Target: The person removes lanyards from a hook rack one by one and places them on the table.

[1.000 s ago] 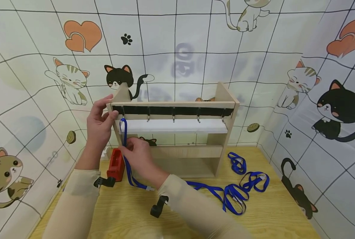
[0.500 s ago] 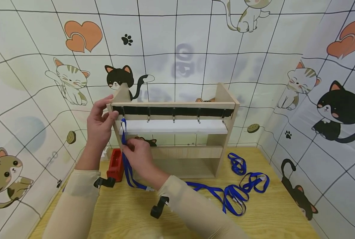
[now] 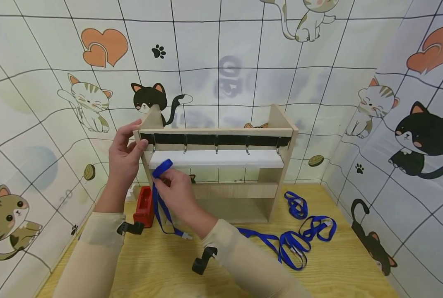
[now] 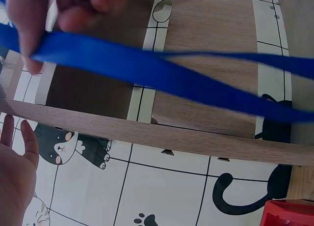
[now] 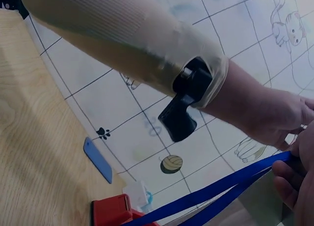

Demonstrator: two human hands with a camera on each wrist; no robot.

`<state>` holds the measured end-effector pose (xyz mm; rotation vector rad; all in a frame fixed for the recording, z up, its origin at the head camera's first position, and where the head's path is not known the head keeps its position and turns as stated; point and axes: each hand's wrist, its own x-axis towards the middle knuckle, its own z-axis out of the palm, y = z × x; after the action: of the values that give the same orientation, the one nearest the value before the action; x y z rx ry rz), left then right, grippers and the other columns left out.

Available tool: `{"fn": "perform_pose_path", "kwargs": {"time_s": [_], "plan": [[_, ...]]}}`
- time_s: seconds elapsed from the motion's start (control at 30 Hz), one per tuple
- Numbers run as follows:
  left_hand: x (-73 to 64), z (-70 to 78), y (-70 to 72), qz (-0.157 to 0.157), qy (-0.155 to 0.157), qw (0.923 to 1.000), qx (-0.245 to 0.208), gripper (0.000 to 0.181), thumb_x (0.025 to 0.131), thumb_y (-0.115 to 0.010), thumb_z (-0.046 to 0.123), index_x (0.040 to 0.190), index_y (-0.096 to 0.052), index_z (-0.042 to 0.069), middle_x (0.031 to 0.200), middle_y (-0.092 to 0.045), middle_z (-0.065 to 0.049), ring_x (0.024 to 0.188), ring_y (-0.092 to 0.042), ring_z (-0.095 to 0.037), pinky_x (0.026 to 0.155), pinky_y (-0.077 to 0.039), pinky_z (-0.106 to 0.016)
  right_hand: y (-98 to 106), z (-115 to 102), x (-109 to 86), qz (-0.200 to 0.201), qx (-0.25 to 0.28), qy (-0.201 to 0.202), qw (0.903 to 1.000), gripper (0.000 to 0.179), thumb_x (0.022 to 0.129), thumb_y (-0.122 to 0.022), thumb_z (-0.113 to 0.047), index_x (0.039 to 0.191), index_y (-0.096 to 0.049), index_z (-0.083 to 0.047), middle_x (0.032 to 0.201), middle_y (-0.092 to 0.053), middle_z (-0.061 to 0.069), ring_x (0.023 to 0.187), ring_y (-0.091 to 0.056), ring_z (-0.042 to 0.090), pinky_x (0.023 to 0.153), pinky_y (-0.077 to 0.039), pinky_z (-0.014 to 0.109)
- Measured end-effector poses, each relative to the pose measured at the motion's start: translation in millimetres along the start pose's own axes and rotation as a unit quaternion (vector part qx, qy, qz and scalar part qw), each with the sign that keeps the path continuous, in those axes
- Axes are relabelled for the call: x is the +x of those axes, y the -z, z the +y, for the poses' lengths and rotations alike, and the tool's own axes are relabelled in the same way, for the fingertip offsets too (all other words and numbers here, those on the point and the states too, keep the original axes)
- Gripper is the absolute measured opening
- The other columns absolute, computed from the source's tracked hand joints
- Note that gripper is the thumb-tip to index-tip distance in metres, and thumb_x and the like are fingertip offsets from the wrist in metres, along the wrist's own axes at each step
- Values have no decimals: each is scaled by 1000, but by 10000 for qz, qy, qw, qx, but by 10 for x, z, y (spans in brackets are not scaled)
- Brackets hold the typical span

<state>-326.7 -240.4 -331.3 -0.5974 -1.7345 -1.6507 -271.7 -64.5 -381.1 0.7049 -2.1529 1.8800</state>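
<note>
My right hand point(image 3: 176, 190) pinches a blue lanyard point(image 3: 159, 201) in front of the shelf's left end. The lanyard's top loop bends over above my fingers, below the leftmost hook point(image 3: 154, 148) and apart from it. Its lower strands hang to the table, where a pale clip point(image 3: 186, 236) lies. My left hand point(image 3: 124, 155) rests against the upper left corner of the wooden shelf point(image 3: 221, 130), thumb at the front edge. In the left wrist view the blue strap point(image 4: 147, 71) crosses the shelf, and extended fingers touch its side panel.
A red box point(image 3: 144, 207) stands left of the shelf. Several blue lanyards point(image 3: 294, 244) lie to the right on the table point(image 3: 162, 269). More metal hooks point(image 3: 216, 148) line the black strip. A blue flat object point(image 5: 98, 159) shows in the right wrist view.
The lanyard's top loop has come down from beside the leftmost hook and bent over to the right. My right hand has shifted slightly; the left has stayed on the shelf corner.
</note>
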Motion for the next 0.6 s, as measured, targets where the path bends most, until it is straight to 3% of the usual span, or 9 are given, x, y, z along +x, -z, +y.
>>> {"fn": "perform_pose_path", "kwargs": {"time_s": [0.17,0.3,0.6], "plan": [[-3,-1,3,-36,52,9999,108,42,108,-71,7,150,-63,8,162,-58,-4,145,-53,-28,108,-51,-36,54,-85,-93,-122,692,-149,9974,12,105,-75,-6,114,-81,-2,98,-79,1,86,-72,6,78,-62,23],[-3,-4,2,-26,83,9999,80,42,108,-70,7,149,-63,8,162,-59,-4,145,-53,-29,109,-50,-37,114,-125,-140,-86,827,112,9965,15,104,-74,0,117,-82,0,110,-79,4,97,-74,7,87,-64,25],[-11,-5,4,18,128,9998,158,42,108,-71,8,149,-64,10,162,-59,-3,144,-53,-28,109,-51,-37,404,-173,-207,-67,851,834,9929,16,106,-70,2,116,-82,-1,114,-75,14,99,-71,10,89,-64,28]]}}
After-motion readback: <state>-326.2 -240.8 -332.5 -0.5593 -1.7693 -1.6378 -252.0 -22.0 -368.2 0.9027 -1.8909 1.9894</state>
